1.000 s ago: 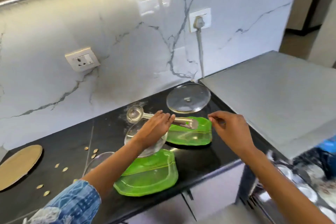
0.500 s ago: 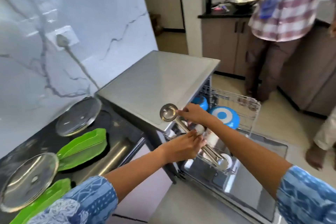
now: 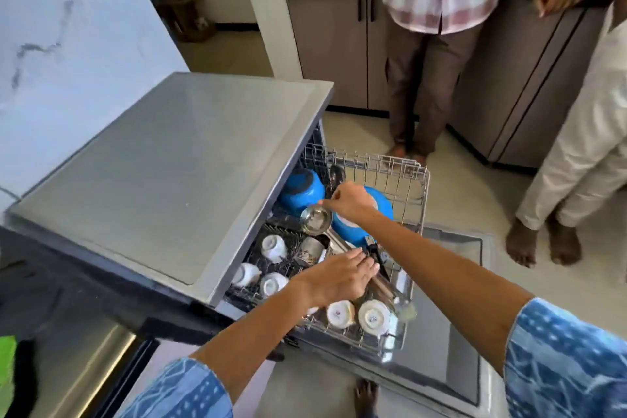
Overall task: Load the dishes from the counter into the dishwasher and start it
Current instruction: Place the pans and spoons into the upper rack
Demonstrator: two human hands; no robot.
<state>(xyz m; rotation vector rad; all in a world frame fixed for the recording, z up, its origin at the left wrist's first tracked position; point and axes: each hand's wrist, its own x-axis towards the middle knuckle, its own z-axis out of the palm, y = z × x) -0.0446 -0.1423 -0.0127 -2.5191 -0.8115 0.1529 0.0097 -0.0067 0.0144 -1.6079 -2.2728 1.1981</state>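
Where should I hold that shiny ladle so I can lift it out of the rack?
Hold the ladle by its long handle, from above. The handle lies flat across the rack with open space over it, while the round bowl is wide and sits tight between the blue bowls.

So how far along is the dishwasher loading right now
Done: white cups and blue bowls sit in the pulled-out upper rack. In hand: the right hand pinches the steel ladle by its bowl, the left hand at its handle. Left: a green plate on the counter, the door open, so starting it.
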